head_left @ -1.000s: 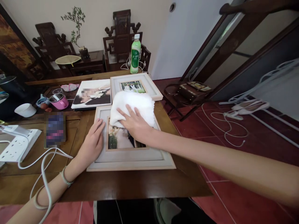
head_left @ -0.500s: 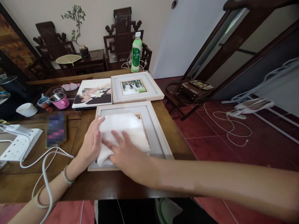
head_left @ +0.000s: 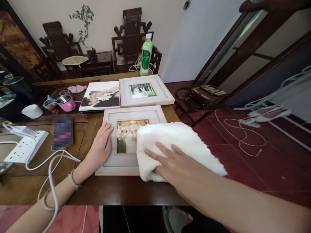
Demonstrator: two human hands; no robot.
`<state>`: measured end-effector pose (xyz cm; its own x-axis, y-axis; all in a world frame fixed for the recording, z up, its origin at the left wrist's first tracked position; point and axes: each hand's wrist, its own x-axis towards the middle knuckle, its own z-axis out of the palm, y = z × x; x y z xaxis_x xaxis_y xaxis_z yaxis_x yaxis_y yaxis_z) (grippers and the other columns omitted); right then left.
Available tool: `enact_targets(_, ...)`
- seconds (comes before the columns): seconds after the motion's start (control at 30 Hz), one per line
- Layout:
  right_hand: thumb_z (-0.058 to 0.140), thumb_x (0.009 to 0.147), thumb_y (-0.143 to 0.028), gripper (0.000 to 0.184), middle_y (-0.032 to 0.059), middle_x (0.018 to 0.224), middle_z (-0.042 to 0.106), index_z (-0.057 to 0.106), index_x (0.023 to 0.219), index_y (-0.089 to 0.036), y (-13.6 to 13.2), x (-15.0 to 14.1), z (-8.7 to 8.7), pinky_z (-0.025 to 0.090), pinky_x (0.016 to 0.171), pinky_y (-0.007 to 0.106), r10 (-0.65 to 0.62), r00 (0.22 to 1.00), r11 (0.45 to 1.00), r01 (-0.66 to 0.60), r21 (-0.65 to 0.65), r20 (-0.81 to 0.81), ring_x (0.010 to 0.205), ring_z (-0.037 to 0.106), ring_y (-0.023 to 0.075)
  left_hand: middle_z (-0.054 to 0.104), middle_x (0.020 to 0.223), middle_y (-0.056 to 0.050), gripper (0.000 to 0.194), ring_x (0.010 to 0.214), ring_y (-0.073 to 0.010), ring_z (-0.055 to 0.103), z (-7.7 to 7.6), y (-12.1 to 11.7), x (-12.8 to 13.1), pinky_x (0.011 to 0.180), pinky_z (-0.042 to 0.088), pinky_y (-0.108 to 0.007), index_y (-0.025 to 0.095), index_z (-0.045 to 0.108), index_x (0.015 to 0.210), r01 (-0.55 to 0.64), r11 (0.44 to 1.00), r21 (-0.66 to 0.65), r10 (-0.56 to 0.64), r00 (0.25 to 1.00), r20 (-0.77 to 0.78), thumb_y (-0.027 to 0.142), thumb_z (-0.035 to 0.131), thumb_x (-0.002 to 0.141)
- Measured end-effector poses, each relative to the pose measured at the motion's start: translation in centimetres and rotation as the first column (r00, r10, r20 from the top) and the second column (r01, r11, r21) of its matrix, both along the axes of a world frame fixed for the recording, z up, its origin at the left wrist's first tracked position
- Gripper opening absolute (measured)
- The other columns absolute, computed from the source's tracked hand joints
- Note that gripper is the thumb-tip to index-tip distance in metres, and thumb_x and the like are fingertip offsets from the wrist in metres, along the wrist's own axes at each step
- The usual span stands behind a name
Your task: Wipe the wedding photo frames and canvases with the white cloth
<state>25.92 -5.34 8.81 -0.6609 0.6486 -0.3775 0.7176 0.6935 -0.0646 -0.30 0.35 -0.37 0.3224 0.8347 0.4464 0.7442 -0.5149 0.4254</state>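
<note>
Red tiled floor [head_left: 228,155], pale wall [head_left: 162,19], dark carved chairs — one [head_left: 132,35] beside a potted plant [head_left: 85,26]

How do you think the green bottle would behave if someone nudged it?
The bottle would probably tip fairly easily, being tall and narrow and standing upright. Once down, its rounded sides suggest it might roll.

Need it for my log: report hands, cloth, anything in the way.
Left hand on left side of near frame. Right hand spread on white cloth, over frame's right side. Cloth hides part of photo.
</note>
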Motion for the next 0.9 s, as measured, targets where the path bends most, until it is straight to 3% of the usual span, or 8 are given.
enact_targets(0.13,0.067,0.08,-0.009,0.034,0.0125,0.151,0.045,0.076,0.108,-0.024,-0.2,-1.3,-0.5,0.044,0.097,0.07,0.041,0.998,0.999,-0.04,0.011,-0.054,0.132,0.041,0.0526,0.056,0.14,-0.018,0.041,0.143,-0.0274,0.038,-0.2,0.2,-0.2,0.116,0.036,-0.055,0.012,0.056,0.13,0.015,1.0,0.025,-0.015,1.0,-0.012,0.009,0.036,0.094)
enact_targets(0.27,0.066,0.083,-0.02,0.033,0.0138,0.155,0.039,0.073,0.116,-0.022,-0.5,-4.0,-1.2,0.034,0.102,0.074,0.146,0.973,0.989,-0.14,0.046,-0.176,0.137,0.032,0.0534,0.056,0.141,-0.015,0.04,0.144,-0.027,0.038,0.1,0.2,-0.1,0.116,0.035,-0.056,0.015,0.057,0.128,0.006,1.0,-0.008,-0.006,1.0,-0.005,0.01,0.037,0.093)
enact_targets(0.37,0.071,0.08,-0.026,0.038,0.0186,0.155,0.038,0.072,0.117,-0.018,-0.4,-5.2,-1.3,0.03,0.104,0.074,0.242,0.943,0.97,-0.23,0.075,-0.228,0.136,0.033,0.055,0.056,0.143,-0.012,0.038,0.144,-0.0269,0.038,0.4,0.2,0.0,0.115,0.038,-0.056,0.019,0.058,0.127,-0.006,0.999,-0.052,0.006,1.0,0.016,0.014,0.039,0.095)
enact_targets(0.47,0.067,0.083,-0.022,0.032,0.019,0.153,0.04,0.073,0.114,-0.018,-0.2,-5.3,-1.3,0.03,0.104,0.074,0.256,0.933,0.966,-0.236,0.105,-0.255,0.136,0.035,0.0528,0.056,0.142,-0.015,0.036,0.143,-0.0281,0.038,0.7,0.1,0.0,0.115,0.038,-0.056,0.016,0.059,0.124,-0.004,0.997,-0.072,0.006,1.0,0.018,0.016,0.039,0.095)
enact_targets(0.6,0.079,0.07,-0.02,0.033,0.0185,0.151,0.044,0.077,0.103,-0.019,0.2,-3.5,-0.8,0.035,0.1,0.075,0.212,0.954,0.976,-0.219,-0.007,-0.214,0.135,0.037,0.0534,0.054,0.143,-0.015,0.04,0.144,-0.0277,0.036,0.8,0.0,-0.1,0.115,0.034,-0.059,0.017,0.057,0.128,0.024,0.999,-0.047,-0.024,1.0,0.001,0.012,0.037,0.094)
enact_targets(0.7,0.076,0.065,-0.01,0.03,0.016,0.144,0.053,0.078,0.092,-0.021,0.3,-0.6,-0.3,0.041,0.097,0.072,0.132,0.976,0.985,-0.148,-0.087,-0.172,0.13,0.044,0.0513,0.054,0.143,-0.016,0.041,0.144,-0.0281,0.036,0.7,-0.1,-0.2,0.116,0.033,-0.059,0.017,0.057,0.129,0.036,0.999,-0.029,-0.036,0.999,0.001,0.011,0.038,0.093)
enact_targets(0.9,0.052,0.063,0.006,0.047,0.0016,0.125,0.07,0.077,0.082,-0.028,0.4,4.9,0.3,0.044,0.104,0.053,0.053,0.91,0.998,-0.066,-0.017,-0.411,0.125,0.057,0.0349,0.053,0.144,-0.017,0.042,0.145,-0.028,0.035,0.7,0.0,-0.2,0.116,0.033,-0.057,0.015,0.057,0.13,0.051,0.998,-0.028,-0.052,0.998,-0.031,0.01,0.035,0.094)
